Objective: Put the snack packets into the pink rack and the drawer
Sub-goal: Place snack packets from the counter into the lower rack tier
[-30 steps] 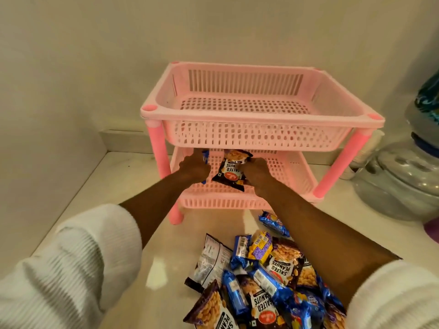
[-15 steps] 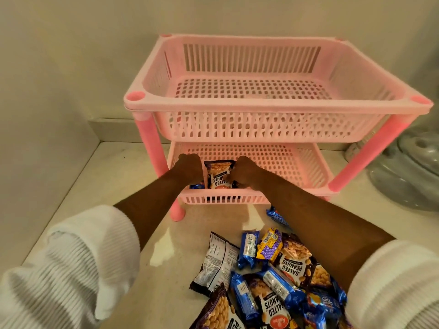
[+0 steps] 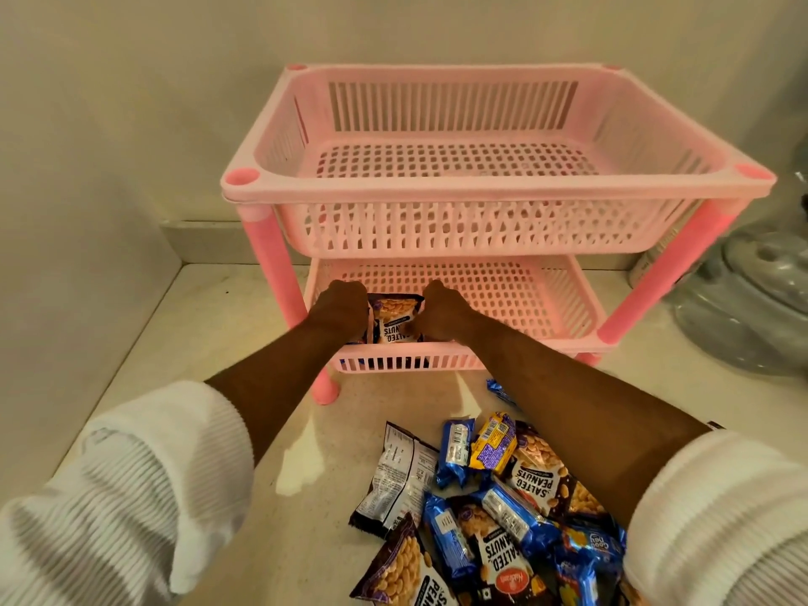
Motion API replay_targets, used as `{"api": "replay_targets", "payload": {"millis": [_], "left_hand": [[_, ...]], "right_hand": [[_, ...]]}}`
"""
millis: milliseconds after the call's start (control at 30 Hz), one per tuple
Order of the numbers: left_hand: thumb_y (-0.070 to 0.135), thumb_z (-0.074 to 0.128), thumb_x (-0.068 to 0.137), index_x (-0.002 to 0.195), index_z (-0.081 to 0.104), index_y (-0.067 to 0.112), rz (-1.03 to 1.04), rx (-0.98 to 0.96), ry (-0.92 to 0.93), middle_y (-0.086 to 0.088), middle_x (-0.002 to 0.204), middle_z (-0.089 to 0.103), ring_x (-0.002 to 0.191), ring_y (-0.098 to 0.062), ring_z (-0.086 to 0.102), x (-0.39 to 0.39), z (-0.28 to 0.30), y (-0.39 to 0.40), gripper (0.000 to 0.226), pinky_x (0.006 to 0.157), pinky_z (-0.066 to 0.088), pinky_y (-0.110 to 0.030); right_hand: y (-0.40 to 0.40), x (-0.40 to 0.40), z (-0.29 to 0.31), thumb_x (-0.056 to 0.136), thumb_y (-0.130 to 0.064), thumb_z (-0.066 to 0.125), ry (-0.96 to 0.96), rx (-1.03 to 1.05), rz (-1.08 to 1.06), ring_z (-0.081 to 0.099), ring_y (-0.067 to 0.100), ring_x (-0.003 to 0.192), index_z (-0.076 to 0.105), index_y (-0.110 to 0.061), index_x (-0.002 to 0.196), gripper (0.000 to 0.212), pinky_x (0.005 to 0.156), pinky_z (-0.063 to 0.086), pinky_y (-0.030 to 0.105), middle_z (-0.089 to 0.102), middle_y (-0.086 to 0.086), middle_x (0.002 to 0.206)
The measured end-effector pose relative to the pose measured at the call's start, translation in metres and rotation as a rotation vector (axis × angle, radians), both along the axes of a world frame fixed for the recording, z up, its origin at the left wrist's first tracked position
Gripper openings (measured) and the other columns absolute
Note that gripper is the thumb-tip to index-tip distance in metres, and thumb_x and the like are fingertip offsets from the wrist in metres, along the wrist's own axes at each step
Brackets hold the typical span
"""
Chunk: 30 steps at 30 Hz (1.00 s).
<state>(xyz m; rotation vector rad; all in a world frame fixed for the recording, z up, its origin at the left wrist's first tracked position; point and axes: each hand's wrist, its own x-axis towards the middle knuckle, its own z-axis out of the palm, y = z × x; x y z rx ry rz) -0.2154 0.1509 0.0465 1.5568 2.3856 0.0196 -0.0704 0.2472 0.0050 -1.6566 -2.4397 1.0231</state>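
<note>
A pink two-tier rack [image 3: 437, 190] stands against the back wall; its top basket holds nothing. Both my hands reach into the front left of the lower tier. My left hand [image 3: 341, 310] and my right hand [image 3: 441, 310] grip the two sides of an upright salted peanuts packet [image 3: 395, 319]. More packets show through the lower tier's front slats below it. A pile of snack packets [image 3: 489, 505], dark peanut bags and blue biscuit packs, lies on the counter in front of the rack, partly under my right forearm.
Pale walls close in at the left and behind the rack. A clear water jug [image 3: 752, 299] lies to the right of the rack. Bare counter [image 3: 210, 343] stretches to the left of the rack. No drawer is in view.
The view has moved closer to the rack. The peanuts packet went from tilted above the lower tier to upright at its front left, both hands still on it.
</note>
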Motion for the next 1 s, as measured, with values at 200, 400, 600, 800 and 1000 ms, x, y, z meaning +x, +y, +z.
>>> {"api": "replay_targets", "payload": {"millis": [200,400,600,800,1000], "left_hand": [[0.004,0.061,0.086,0.124,0.056,0.004,-0.022,0.085,0.011,-0.017,0.129,0.054,0.118,-0.032,0.057,0.01,0.008,-0.009,0.039,0.085,0.049,-0.032],[0.014,0.061,0.088,0.115,0.062,0.012,-0.026,0.36,-0.048,-0.012,0.119,0.053,0.114,-0.03,0.053,0.044,0.023,-0.042,0.027,0.093,0.047,-0.036],[0.019,0.06,0.088,0.088,0.07,0.014,-0.114,0.547,-0.255,-0.007,0.084,0.07,0.076,-0.023,0.065,0.106,0.013,-0.082,0.011,0.072,0.054,-0.035],[0.029,0.065,0.089,0.085,0.069,0.016,-0.099,0.311,-0.381,-0.005,0.085,0.069,0.078,-0.02,0.062,0.159,-0.036,-0.098,0.015,0.072,0.05,-0.028],[0.037,0.061,0.089,0.086,0.07,0.006,-0.058,0.181,-0.377,-0.011,0.089,0.068,0.089,-0.028,0.063,0.196,-0.064,-0.093,0.032,0.071,0.047,-0.033]], "right_hand": [[-0.008,0.021,0.015,0.079,-0.045,0.08,0.054,0.124,-0.002,0.059,0.029,0.111,0.046,-0.009,0.132,0.073,0.077,0.045,0.032,0.06,0.01,0.127],[-0.044,0.076,0.043,0.087,-0.04,0.072,0.249,0.353,-0.046,0.065,0.018,0.094,0.061,-0.024,0.113,0.033,0.076,0.046,0.03,0.069,-0.005,0.091],[-0.099,0.16,0.038,0.086,-0.024,0.065,0.44,0.608,-0.073,0.066,0.005,0.075,0.071,-0.023,0.089,0.007,0.072,0.057,0.034,0.071,-0.011,0.084],[-0.113,0.235,0.001,0.086,-0.028,0.065,0.166,0.612,-0.211,0.066,0.016,0.087,0.07,-0.028,0.091,0.008,0.072,0.053,0.032,0.069,-0.005,0.095],[-0.092,0.288,-0.023,0.087,-0.041,0.064,-0.171,0.348,-0.222,0.055,0.034,0.115,0.065,-0.022,0.126,0.044,0.088,0.053,0.041,0.056,0.012,0.125]]}}
